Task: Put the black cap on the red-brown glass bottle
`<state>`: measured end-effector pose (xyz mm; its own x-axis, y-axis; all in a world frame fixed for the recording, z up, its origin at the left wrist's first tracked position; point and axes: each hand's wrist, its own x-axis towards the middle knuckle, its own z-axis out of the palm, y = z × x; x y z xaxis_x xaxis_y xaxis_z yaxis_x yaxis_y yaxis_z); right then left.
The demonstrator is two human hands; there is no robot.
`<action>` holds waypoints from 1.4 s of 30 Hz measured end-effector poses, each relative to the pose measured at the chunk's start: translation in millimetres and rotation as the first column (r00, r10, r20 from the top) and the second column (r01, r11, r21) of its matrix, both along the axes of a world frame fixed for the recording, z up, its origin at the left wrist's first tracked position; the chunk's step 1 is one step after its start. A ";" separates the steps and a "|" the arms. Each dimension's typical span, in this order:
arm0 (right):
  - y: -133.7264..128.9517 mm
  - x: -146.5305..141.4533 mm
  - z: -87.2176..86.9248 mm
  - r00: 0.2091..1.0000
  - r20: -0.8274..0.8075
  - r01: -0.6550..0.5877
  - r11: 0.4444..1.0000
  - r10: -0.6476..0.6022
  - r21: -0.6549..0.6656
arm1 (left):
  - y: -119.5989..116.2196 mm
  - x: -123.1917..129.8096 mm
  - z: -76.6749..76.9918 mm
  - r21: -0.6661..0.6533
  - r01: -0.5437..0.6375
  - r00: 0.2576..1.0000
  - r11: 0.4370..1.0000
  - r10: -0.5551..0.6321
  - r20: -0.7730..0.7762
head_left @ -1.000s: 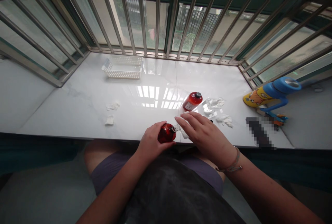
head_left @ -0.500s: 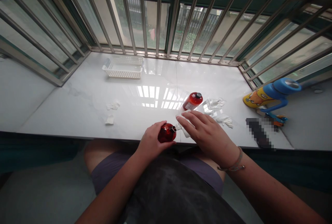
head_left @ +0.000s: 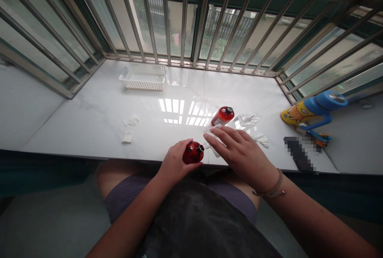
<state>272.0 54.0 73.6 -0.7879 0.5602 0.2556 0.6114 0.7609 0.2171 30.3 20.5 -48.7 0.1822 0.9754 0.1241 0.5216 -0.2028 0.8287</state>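
Note:
My left hand (head_left: 177,159) is wrapped round a dark red bottle (head_left: 192,154), which is uncapped and tilted with its mouth to the right. In my right hand (head_left: 239,149) is a clear bottle (head_left: 216,148), tipped over so that its neck points left at the red bottle's mouth. A small gap shows between the two mouths. My fingers cover much of the clear bottle. Just beyond my right hand stands a second red bottle (head_left: 223,117), with a black cap and a pale label.
A white plastic basket (head_left: 143,78) sits at the back left. Crumpled white tissue (head_left: 131,121) lies at left, more tissue (head_left: 261,139) at right by a clear container (head_left: 245,121). A yellow and blue flask (head_left: 311,108) and a dark, pixelated object (head_left: 296,150) are far right. Metal bars (head_left: 184,22) line the window.
The clear bottle's neck has drawn slightly away from the red bottle's mouth. Both hands keep their grip and have hardly moved.

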 end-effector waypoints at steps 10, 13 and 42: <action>0.7 0.3 0.6 1.000 0.004 -0.019 0.999 0.019 0.035 | 0.1 -0.1 -1.0 0.004 -0.007 1.000 1.000 0.007 0.009; 0.5 0.2 0.7 1.000 0.001 -0.030 0.999 0.030 0.033 | 0.0 0.1 -1.2 0.005 -0.008 1.000 1.000 0.008 0.012; 1.8 -1.2 3.6 0.997 0.034 -0.065 0.994 0.062 0.088 | 0.1 0.4 -2.7 0.004 -0.011 1.000 1.000 0.011 0.027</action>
